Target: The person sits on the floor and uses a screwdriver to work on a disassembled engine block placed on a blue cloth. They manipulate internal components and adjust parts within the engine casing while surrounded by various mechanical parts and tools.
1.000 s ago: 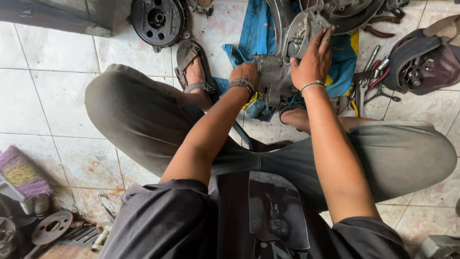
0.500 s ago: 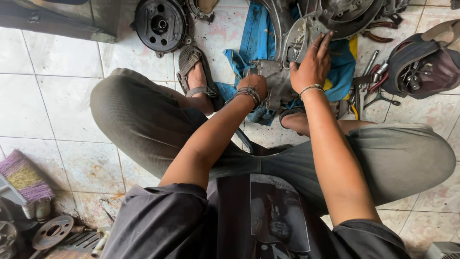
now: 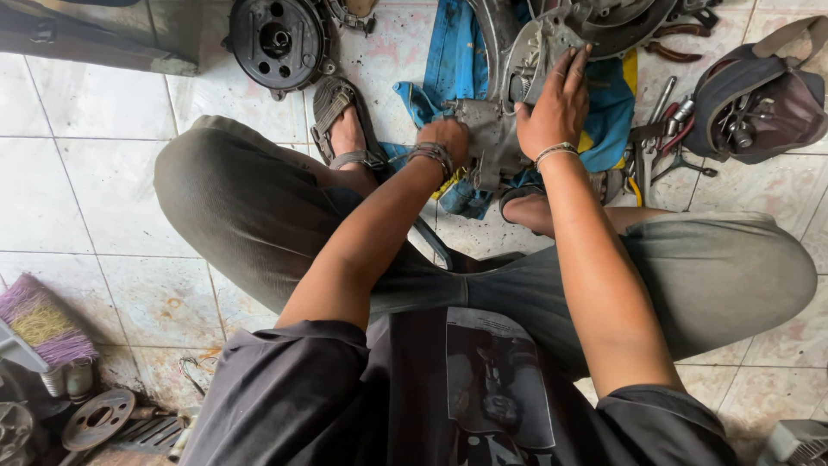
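Note:
I sit on a tiled floor with a grey metal engine casing (image 3: 496,129) between my feet, lying on a blue cloth (image 3: 453,65). My left hand (image 3: 446,138) curls against the casing's left side, its fingers hidden behind the metal. My right hand (image 3: 559,103) lies flat on the casing's round upper part (image 3: 528,56), fingers spread. Both wrists wear bracelets.
A black round engine part (image 3: 278,39) lies at the top left. An open dark tool bag (image 3: 759,99) and loose wrenches and pliers (image 3: 668,129) lie at the right. A purple brush (image 3: 43,321) and metal discs (image 3: 99,420) sit at the lower left.
My left hand has slid a little down the casing's left side. My right hand stays pressed on the upper part.

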